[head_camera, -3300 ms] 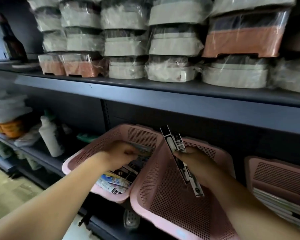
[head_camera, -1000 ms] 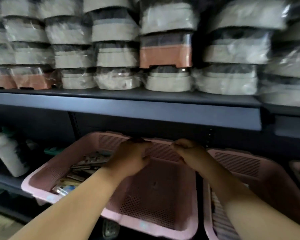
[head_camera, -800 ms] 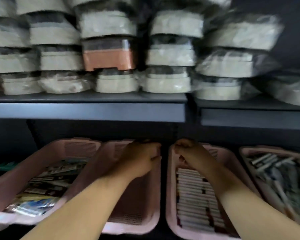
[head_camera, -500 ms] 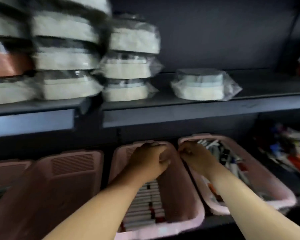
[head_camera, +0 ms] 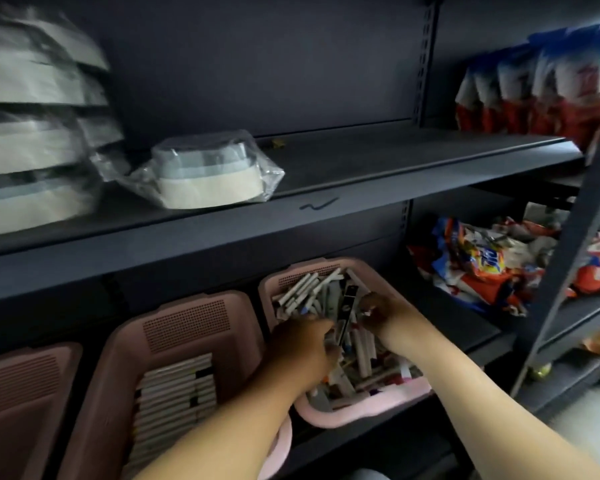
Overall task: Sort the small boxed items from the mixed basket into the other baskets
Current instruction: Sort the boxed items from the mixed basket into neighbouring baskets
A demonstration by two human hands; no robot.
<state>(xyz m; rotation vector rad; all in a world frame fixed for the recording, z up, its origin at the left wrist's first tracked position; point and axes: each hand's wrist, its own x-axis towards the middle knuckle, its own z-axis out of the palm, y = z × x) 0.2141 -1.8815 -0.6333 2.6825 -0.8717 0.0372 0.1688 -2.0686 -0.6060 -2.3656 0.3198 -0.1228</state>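
left hand (head_camera: 300,346): knuckles up, fingers down in the pile at the near-left of the mixed basket (head_camera: 357,410); fingertips are buried, so I cannot tell whether it grips anything
right hand (head_camera: 387,318): just right of the left hand, over the same pile and slightly farther in; fingers look curled with a small white bit at the tips; grip cannot be told
dark slim box (head_camera: 346,308): stands nearly upright in the gap between the two hands, lower end down at the left fingertips; cannot tell which hand holds it, if either
loose boxes (head_camera: 309,289): mostly pale and slim, jumbled at all angles, filling the mixed basket to its far wall
hidden: near part of the pile is covered by both forearms; print on the boxes is too blurred to read
middle basket (head_camera: 187,327): pink, just left of the mixed basket, holds stacked boxes (head_camera: 174,389) in neat rows; left forearm crosses its near-right corner
left basket (head_camera: 21,382): pink, cut off by the frame edge
upper shelf (head_camera: 361,188): dark, overhangs the baskets' far ends
wrapped container (head_camera: 205,174): alone on the upper shelf; blurred wrapped stacks (head_camera: 32,143) to its left
far right: coloured bags (head_camera: 482,265) on the lower shelf, upright bags (head_camera: 541,84) above, grey post (head_camera: 575,244) in front
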